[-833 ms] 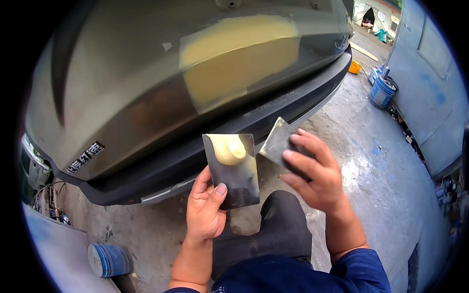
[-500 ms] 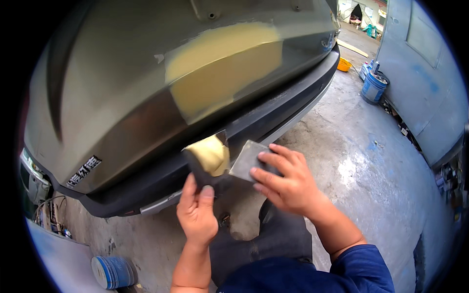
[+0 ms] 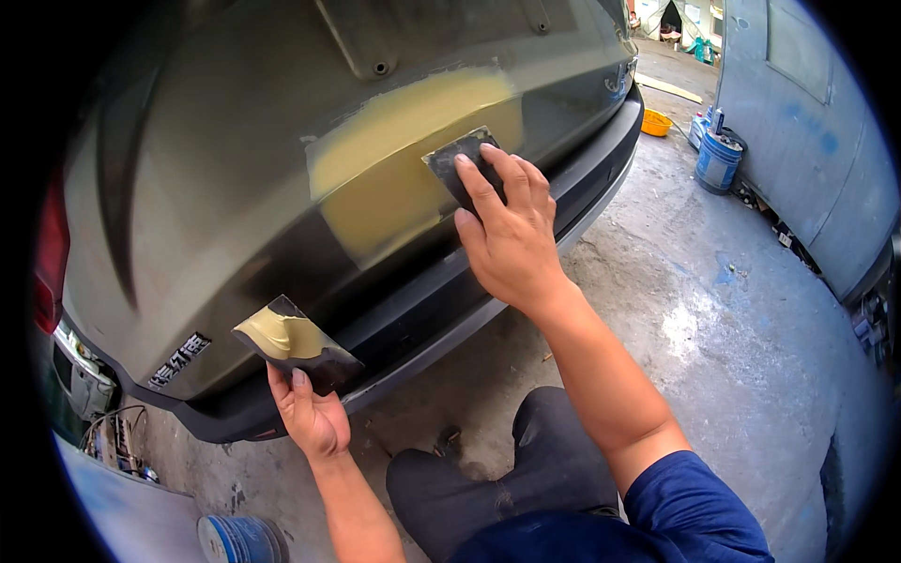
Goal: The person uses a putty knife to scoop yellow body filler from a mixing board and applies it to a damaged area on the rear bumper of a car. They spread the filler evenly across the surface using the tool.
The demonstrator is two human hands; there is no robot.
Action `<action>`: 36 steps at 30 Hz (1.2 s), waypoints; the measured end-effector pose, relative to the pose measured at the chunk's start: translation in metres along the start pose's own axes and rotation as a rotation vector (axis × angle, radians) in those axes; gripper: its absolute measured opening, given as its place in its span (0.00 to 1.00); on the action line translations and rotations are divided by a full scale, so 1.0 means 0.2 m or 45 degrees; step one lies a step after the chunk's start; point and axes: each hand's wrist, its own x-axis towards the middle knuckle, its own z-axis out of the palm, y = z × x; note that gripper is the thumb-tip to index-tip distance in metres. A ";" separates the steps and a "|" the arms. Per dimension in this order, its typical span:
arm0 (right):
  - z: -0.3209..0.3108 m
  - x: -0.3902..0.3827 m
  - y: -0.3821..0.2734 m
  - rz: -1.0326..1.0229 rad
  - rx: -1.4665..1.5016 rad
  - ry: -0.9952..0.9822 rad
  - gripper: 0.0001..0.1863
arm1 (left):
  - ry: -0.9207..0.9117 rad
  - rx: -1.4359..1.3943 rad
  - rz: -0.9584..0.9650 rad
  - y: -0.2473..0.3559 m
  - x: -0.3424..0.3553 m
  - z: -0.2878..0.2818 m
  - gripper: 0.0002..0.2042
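My left hand [image 3: 313,413] grips a dark putty spreader plate [image 3: 305,347] by its lower edge, thumb in front. A thick lump of yellow body filler [image 3: 269,330] sits on the plate's upper left part. Fingers of my right hand [image 3: 514,220] press on a flat dark spreader [image 3: 466,161], thumb at its lower edge. That spreader lies over the right part of a yellow filler patch [image 3: 375,167] on the car's grey-brown tailgate [image 3: 216,188]. Whether its working edge touches the panel is hard to tell.
Below the tailgate runs the black bumper [image 3: 394,310]. A blue bucket [image 3: 718,161] and a yellow basin [image 3: 655,122] stand by the grey metal door [image 3: 798,122] at right. Another blue bucket [image 3: 239,540] is at the lower left on the concrete floor [image 3: 648,281].
My right hand has moved up from beside the filler plate to the patch with its spreader. My left hand has moved left and down, carrying its plate. The view has shifted slightly.
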 end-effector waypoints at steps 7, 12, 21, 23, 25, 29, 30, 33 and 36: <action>0.06 0.05 -0.01 0.005 -0.016 0.016 0.27 | 0.040 -0.021 -0.022 -0.03 -0.01 -0.04 0.22; 0.08 0.05 -0.01 0.004 -0.015 0.028 0.27 | 0.036 -0.041 -0.018 -0.04 -0.01 -0.04 0.22; 0.11 0.06 -0.02 -0.021 -0.022 0.076 0.27 | 0.024 -0.025 -0.019 -0.05 -0.01 -0.05 0.23; 0.11 0.06 -0.01 -0.023 -0.019 0.072 0.27 | 0.024 -0.015 -0.021 -0.05 -0.01 -0.05 0.23; 0.11 0.05 -0.01 -0.027 -0.016 0.054 0.26 | 0.023 -0.010 -0.024 -0.04 -0.01 -0.04 0.23; 0.08 0.03 -0.02 -0.038 -0.063 0.048 0.26 | 0.018 -0.011 -0.031 -0.04 -0.01 -0.04 0.23; 0.08 0.03 -0.02 -0.041 -0.055 0.059 0.26 | 0.017 -0.011 -0.029 -0.04 -0.01 -0.04 0.23; 0.09 0.05 -0.02 -0.054 -0.035 0.092 0.26 | 0.014 0.004 -0.031 -0.04 -0.01 -0.05 0.23; 0.10 0.06 -0.02 -0.059 -0.035 0.101 0.26 | 0.011 0.012 -0.028 -0.04 -0.01 -0.05 0.23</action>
